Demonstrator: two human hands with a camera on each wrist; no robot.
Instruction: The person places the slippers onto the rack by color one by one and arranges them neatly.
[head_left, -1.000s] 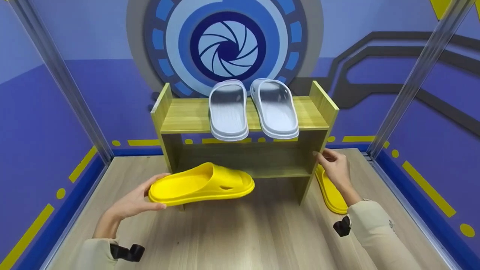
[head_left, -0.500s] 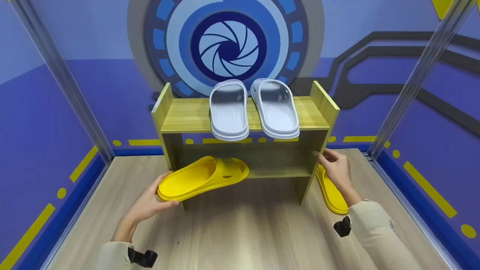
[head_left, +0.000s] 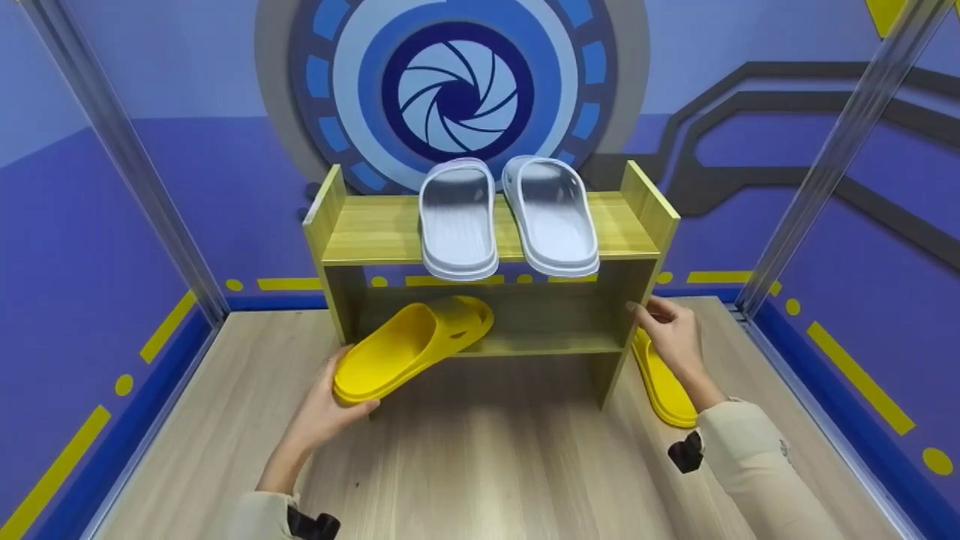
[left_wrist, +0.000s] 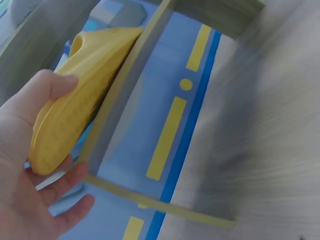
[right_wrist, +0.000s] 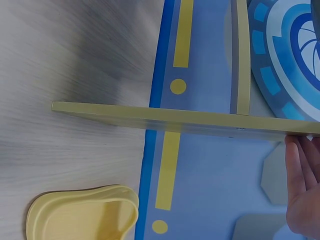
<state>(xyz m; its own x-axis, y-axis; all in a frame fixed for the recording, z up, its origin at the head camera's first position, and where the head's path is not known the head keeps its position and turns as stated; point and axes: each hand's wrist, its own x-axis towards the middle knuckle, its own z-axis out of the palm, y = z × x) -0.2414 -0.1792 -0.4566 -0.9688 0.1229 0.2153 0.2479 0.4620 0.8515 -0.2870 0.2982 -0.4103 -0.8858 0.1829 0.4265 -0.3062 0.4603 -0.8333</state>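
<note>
My left hand (head_left: 319, 409) grips a yellow slipper (head_left: 401, 356) by its heel end. The slipper is tilted, its toe pointing to the far right at the rack's middle shelf (head_left: 559, 341). In the left wrist view, the thumb lies across the sole of the slipper (left_wrist: 82, 95). My right hand (head_left: 675, 337) holds the right side panel of the wooden shoe rack (head_left: 634, 330) at its front edge. Fingers of the right hand (right_wrist: 302, 170) meet the panel's outer face in the right wrist view. Another yellow slipper (head_left: 666, 390) lies on the floor right of the rack, partly hidden by that hand.
Two pale grey slippers (head_left: 460, 232) stand side by side on the rack's top shelf (head_left: 375, 232), heels toward me. Wood-patterned floor (head_left: 480, 465) extends in front of the rack. Blue printed walls (head_left: 187, 180) and metal posts (head_left: 825, 150) enclose the space.
My left hand has moved right with the yellow slipper, whose toe has swung up and away toward the middle shelf. The right hand has stayed at the rack's side panel.
</note>
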